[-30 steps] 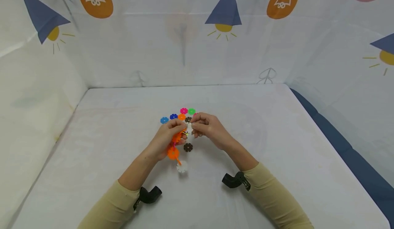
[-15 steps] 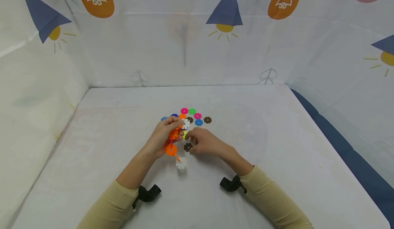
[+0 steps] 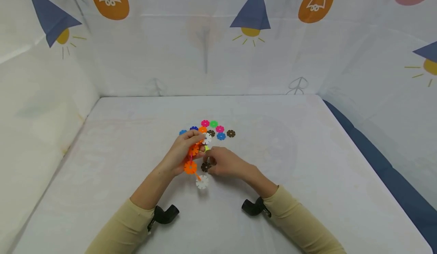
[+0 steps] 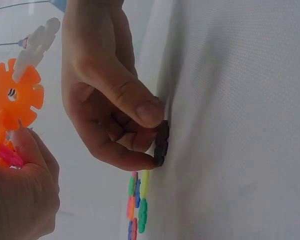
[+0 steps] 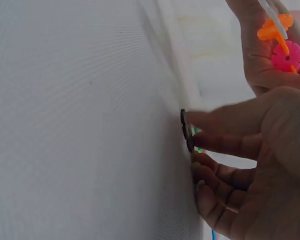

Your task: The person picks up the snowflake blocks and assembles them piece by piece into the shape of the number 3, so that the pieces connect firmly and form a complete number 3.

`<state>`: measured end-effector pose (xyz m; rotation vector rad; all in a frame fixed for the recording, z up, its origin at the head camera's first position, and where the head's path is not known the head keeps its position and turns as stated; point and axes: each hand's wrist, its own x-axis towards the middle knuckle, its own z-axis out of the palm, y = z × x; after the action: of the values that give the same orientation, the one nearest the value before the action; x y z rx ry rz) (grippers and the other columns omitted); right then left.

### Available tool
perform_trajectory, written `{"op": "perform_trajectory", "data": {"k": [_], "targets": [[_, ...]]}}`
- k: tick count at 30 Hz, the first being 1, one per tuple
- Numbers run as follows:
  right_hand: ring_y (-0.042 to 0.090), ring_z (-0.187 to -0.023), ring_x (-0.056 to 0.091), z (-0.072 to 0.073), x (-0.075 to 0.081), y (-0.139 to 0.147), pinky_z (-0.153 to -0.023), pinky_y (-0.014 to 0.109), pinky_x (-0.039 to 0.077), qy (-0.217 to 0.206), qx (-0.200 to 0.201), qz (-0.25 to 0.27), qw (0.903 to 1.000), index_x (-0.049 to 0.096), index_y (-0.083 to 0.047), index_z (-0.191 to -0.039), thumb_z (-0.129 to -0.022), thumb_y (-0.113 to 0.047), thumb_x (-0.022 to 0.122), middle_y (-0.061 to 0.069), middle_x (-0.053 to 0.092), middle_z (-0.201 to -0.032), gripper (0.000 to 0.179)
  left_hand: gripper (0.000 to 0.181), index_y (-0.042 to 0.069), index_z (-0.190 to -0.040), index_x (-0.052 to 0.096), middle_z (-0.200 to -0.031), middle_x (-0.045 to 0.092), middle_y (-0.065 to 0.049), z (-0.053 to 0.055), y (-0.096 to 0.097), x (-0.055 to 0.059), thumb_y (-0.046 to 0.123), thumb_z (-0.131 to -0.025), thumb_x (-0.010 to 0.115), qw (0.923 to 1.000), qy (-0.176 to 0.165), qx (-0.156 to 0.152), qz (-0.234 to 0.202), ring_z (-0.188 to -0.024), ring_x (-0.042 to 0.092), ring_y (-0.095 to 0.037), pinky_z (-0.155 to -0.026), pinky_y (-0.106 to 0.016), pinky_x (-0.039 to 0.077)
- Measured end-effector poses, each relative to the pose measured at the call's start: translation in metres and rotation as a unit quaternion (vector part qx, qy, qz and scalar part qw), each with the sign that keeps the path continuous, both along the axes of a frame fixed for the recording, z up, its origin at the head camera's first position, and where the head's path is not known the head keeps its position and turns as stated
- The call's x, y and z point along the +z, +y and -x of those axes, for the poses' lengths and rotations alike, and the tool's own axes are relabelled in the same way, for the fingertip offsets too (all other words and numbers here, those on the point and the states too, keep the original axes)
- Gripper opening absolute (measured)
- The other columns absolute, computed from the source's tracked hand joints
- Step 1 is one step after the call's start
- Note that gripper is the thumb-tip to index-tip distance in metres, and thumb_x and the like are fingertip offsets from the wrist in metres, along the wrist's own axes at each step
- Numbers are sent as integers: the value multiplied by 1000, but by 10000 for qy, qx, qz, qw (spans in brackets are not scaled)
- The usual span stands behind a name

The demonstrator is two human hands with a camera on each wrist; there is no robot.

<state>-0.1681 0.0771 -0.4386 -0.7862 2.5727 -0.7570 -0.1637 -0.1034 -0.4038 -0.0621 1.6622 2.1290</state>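
My left hand (image 3: pixel 181 151) holds a chain of linked snowflake discs above the table. An orange disc (image 3: pixel 190 167) and a white disc (image 3: pixel 202 182) hang from its lower end, and another white disc (image 3: pixel 206 138) shows by the fingertips. Pink links (image 5: pixel 287 56) are partly hidden by the hand. Low at the tabletop, my right hand (image 3: pixel 227 161) pinches a dark brown snowflake disc (image 4: pixel 161 143) by its edges between thumb and forefinger. A yellow disc (image 3: pixel 206 147) lies between the two hands, mostly covered.
Several loose discs lie beyond the hands on the white table (image 3: pixel 290 151), among them a green disc (image 3: pixel 213 123), a light blue disc (image 3: pixel 221 136) and a brown disc (image 3: pixel 231 133). Printed white cloth (image 3: pixel 153 56) closes off the back and sides.
My right hand has left the white disc at the left fingertips and come down toward me to the brown disc, which has shifted slightly nearer. The left hand keeps the chain almost in place.
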Motion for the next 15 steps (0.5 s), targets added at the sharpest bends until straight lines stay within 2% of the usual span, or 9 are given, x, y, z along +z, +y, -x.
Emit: {"op": "perform_trajectory", "data": {"k": [4,11,15], "targets": [[15,-79,51,-1,0,-3,-67,25,44,-50,-76,-13,10000,65,-11,-108,-83,-20,78,-1,56,-84,30,16,9,-106,54,-81,56,-2,0,0,1,24,-102,55,10000,-43,17,-21,-63,59,-9,-64,-17,57],[16,-85,51,0,-3,-7,-71,25,47,-226,-202,157,9994,62,-9,-104,-80,-10,79,1,55,-95,29,18,9,-106,53,-81,56,-2,1,1,-2,26,-102,56,10000,-8,0,-11,-63,59,-9,-65,-18,58],[18,-83,52,2,-2,-7,-70,27,47,-401,-155,301,9986,59,-10,-104,-82,-7,76,1,57,-89,28,18,9,-106,53,-80,56,-2,1,1,-3,27,-101,56,10000,-47,34,26,-62,59,-9,-65,-17,58]]}}
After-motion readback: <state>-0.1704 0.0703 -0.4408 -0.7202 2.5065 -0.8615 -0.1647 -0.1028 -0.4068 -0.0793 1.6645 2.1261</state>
